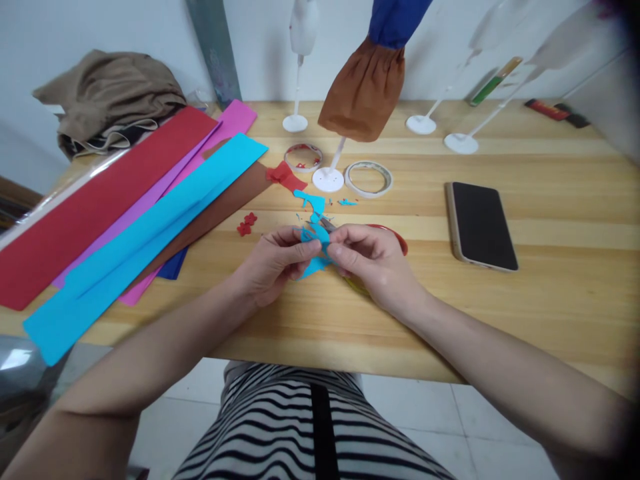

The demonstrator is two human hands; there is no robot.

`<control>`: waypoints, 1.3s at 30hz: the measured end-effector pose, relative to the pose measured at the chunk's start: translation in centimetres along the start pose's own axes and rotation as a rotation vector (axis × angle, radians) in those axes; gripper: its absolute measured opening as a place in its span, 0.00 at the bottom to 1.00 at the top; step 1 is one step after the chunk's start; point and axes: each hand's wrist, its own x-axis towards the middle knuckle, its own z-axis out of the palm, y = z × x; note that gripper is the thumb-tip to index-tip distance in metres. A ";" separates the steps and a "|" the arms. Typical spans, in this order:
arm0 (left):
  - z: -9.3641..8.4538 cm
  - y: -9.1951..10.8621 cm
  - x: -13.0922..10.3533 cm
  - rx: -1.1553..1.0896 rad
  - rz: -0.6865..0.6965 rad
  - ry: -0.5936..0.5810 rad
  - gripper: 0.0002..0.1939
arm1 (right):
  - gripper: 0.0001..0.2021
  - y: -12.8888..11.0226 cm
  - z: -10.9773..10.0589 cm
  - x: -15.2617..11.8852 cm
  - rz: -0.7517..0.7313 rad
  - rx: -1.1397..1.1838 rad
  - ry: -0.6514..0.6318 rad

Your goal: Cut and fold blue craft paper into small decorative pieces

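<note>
- At the upper left of the frame, a brown cloth (120,87) sits in a heap.
- Just below it, a long red strip (107,207) lies on a slant, with a long blue strip (150,237) to its right.
- Left of the middle, some small red shapes (245,225) lie on the table (280,333).
- Next comes the left hand (277,260). Its thumb and finger pinch the left side of a blue bit (320,233).
- The blue bit is in the middle of the frame, right between the two hands. It looks longest up and down, with its low end showing under the thumbs. No hand is nearer, as both touch it.
- Just above it is a blue scrap (315,202), with tiny crumbs around.
- The right hand (370,263) pinches the right side of the blue bit. I cannot tell how its hidden fingers bend.
- Scissors (399,237) show from behind the right hand, and I cannot tell if it holds them.
- Above that hand, a white ring (369,192) lies flat.
- On the right, a black phone (485,227) lies well apart from both hands.
</note>
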 end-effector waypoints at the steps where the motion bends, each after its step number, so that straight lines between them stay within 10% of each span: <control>1: 0.0 -0.1 0.0 -0.005 0.006 0.006 0.26 | 0.24 0.1 0.0 0.1 0.001 -0.007 0.001; 10: -0.2 -0.1 0.1 -0.029 0.007 -0.032 0.26 | 0.24 0.9 -0.5 0.4 -0.081 -0.200 -0.030; 15: -0.6 0.1 0.3 -0.052 0.039 0.006 0.25 | 0.04 -0.5 -3.2 1.2 -0.129 -0.887 -0.040; 19: -1.1 0.4 0.6 -0.071 0.070 0.030 0.20 | 0.16 -1.5 -4.9 1.4 0.017 -1.233 -0.087; 30: -1.7 0.8 1.4 -0.233 0.048 0.069 0.22 | 0.34 -1.1 -6.4 0.9 0.000 -1.196 -0.289; 39: -1.5 1.2 1.4 -0.322 -0.004 0.119 0.22 | 0.21 -0.6 -6.3 1.3 0.011 -1.147 -0.222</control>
